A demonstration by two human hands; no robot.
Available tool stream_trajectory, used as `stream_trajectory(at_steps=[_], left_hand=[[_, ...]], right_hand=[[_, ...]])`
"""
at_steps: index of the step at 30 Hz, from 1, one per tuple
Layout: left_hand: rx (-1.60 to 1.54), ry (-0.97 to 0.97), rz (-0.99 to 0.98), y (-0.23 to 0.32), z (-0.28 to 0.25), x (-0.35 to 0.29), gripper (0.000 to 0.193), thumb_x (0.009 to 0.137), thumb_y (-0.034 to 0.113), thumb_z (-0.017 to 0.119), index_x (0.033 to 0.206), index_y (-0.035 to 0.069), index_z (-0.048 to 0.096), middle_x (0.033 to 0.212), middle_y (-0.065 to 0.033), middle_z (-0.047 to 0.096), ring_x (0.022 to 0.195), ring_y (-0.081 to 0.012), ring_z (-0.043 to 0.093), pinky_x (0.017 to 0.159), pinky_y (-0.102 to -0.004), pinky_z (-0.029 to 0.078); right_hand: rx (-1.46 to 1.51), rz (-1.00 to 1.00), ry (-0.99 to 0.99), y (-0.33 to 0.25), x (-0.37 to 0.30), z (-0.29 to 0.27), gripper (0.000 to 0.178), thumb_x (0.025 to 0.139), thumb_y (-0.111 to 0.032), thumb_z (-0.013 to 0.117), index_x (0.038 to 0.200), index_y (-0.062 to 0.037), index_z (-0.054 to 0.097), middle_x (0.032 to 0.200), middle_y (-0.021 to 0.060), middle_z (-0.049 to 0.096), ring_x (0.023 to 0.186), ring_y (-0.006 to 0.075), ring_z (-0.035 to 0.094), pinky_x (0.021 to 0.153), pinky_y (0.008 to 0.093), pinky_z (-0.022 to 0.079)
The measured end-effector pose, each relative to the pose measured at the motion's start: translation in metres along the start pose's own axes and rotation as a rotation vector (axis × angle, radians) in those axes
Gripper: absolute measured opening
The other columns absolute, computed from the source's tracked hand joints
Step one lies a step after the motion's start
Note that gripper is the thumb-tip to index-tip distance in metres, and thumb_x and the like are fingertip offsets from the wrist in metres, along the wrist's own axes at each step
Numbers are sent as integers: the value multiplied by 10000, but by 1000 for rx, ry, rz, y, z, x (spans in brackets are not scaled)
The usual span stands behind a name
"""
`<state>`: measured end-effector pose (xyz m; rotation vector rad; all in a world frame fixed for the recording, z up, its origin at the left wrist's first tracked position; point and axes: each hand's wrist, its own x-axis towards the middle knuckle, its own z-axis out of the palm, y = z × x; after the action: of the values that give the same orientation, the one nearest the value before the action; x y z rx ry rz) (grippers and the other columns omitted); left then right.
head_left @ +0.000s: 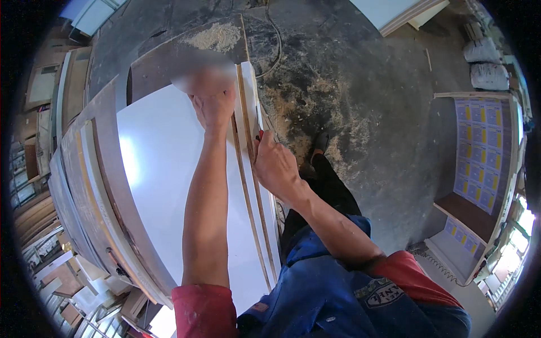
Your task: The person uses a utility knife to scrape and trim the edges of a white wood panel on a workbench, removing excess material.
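Note:
A large glossy white board [163, 146] lies in front of me, with narrow brown-edged white strips [252, 163] running lengthwise along its right side. My left hand [215, 110] reaches over the board to its far end, beside the strips. A blurred patch covers its fingers, so their grip is hidden. My right hand [277, 169] is closed at the right edge of the strips. From its fingers a slim tool with a red handle [260, 134] points away from me, a thin blade-like part lying along the strip's edge. Its exact kind is not clear.
Sawdust [214, 38] lies on a brown panel beyond the board. More dust and a dark cable [279, 42] are on the grey floor. At the right stands a wooden-framed panel [479, 146] with printed sheets. Stacked boards [96, 191] line the left.

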<state>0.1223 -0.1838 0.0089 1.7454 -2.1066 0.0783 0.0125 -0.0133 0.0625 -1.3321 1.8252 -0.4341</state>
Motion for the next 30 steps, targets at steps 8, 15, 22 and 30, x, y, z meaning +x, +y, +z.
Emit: stream_trajectory(at_steps=[8, 15, 22, 30], left_hand=[[-30, 48, -8, -1, 1, -2, 390, 908, 311, 610, 1216, 73, 632, 1263, -142, 582, 1314, -332, 463, 1132, -546, 334], [-8, 81, -15, -8, 5, -4, 404, 906, 316, 601, 1217, 62, 640, 1274, -145, 588, 1316, -338, 467, 1145, -535, 316], [-23, 54, -8, -1, 1, -3, 402, 892, 315, 595, 1197, 59, 644, 1265, -152, 591, 1296, -331, 476, 1119, -527, 338], [-10, 99, 11, -4, 6, -2, 397, 882, 323, 600, 1178, 61, 644, 1265, -151, 594, 1287, -334, 482, 1095, -535, 352]], right_hand=[[-79, -12, -9, -8, 0, -2, 231, 961, -87, 520, 1087, 93, 450, 766, 311, 681, 721, 478, 701, 658, 547, 556], [357, 75, -13, 7, 6, -13, 229, 1047, -153, 430, 1068, 69, 482, 713, 276, 662, 658, 448, 691, 585, 510, 553], [-18, -246, 244, 14, 4, 0, 335, 1065, -242, 450, 962, 71, 512, 674, 258, 655, 607, 455, 674, 554, 507, 551], [-77, 70, -18, -20, 1, -17, 332, 1049, -259, 459, 1014, 68, 502, 748, 310, 677, 736, 477, 704, 642, 542, 561]])
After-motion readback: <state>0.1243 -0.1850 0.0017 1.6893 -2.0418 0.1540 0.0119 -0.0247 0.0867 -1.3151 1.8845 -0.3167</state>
